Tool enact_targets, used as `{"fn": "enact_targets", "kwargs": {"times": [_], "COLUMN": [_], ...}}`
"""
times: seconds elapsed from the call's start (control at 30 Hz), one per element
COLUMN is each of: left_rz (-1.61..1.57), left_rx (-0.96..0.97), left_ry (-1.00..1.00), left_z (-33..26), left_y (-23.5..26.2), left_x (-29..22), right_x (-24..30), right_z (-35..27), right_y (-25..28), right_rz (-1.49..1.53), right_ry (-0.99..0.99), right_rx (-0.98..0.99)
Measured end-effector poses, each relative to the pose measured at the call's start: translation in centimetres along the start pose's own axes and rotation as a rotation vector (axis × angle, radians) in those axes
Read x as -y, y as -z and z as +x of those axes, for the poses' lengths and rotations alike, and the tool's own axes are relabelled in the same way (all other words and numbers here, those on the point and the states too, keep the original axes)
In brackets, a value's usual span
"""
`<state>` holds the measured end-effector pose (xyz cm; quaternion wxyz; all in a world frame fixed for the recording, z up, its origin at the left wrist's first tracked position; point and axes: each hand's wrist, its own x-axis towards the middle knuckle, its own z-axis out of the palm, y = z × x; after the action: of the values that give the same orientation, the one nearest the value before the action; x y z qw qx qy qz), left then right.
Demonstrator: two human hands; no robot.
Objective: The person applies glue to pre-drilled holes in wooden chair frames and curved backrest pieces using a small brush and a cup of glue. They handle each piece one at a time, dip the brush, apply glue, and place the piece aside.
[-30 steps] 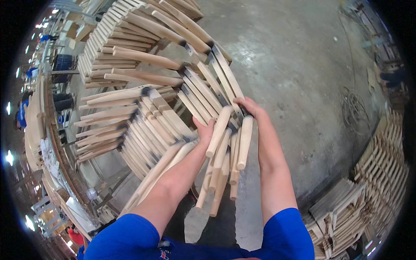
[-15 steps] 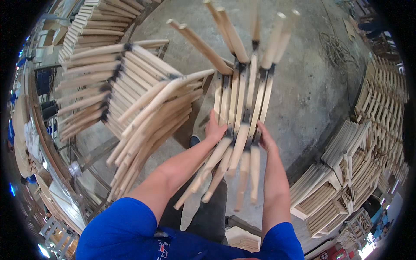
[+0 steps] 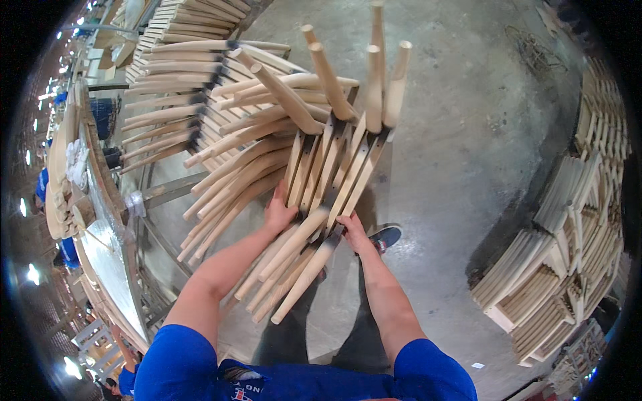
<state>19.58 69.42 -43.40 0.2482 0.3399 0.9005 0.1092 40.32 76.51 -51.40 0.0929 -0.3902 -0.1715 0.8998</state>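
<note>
A bundle of several pale wooden leg frames (image 3: 359, 172), each a rail with a tapered leg at either end and black at the corners, is held between my two hands. At its left side, my left hand (image 3: 279, 212) is closed around the outer rail near the lower corners. My right hand (image 3: 356, 232) grips the opposite side near the lower corners, thumb on top. The far legs point up and away; the near legs slope down toward my body. Just left of the bundle is a stack of similar frames (image 3: 167, 67), partly covered by the bundle's far legs.
The stack sits on a metal stand (image 3: 167, 192). More wooden pieces (image 3: 194, 25) lie in rows at the far left. On the right, piles of wooden frames (image 3: 535, 287) line the concrete floor (image 3: 455, 134). A coiled cable (image 3: 535, 50) lies at the far right. My shoe (image 3: 386, 237) shows beyond my right hand.
Both hands have carried the bundle leftward, and its far end now overlaps the stack in view. The bundle has turned so its near legs point more to the left.
</note>
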Motion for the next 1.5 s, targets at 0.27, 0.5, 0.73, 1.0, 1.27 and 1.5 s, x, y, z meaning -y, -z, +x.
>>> {"fn": "enact_targets", "kwargs": {"times": [0.27, 0.5, 0.73, 1.0, 1.27, 1.5], "left_rz": [-0.723, -0.201, -0.163, -0.475, -1.148, -1.877], "left_rx": [0.828, 0.063, 0.163, 0.021, -0.579, -1.075], "left_ry": [0.307, -0.432, -0.726, -0.487, -0.494, -0.713], "left_z": [-3.3, -14.0, -31.8, -39.2, -36.1, -42.5], "left_y": [17.9, 31.2, 25.5, 14.5, 26.8, 44.4], "left_x": [-2.6, -5.4, -3.1, -5.9, -6.4, 12.2], "right_x": [-3.8, 1.2, 1.4, 3.7, 1.1, -5.3], "right_z": [1.7, -1.3, -15.1, -32.7, -41.6, -45.1], "right_y": [-3.6, -7.4, -12.7, -24.6, -47.3, -65.4], "right_rz": [-0.328, -0.202, -0.142, -0.11, -0.414, -0.784], "right_ry": [0.119, 0.362, 0.429, 0.972, 1.215, 1.174], "right_rx": [-0.387, -0.72, -0.654, -0.586, 0.083, 0.966]}}
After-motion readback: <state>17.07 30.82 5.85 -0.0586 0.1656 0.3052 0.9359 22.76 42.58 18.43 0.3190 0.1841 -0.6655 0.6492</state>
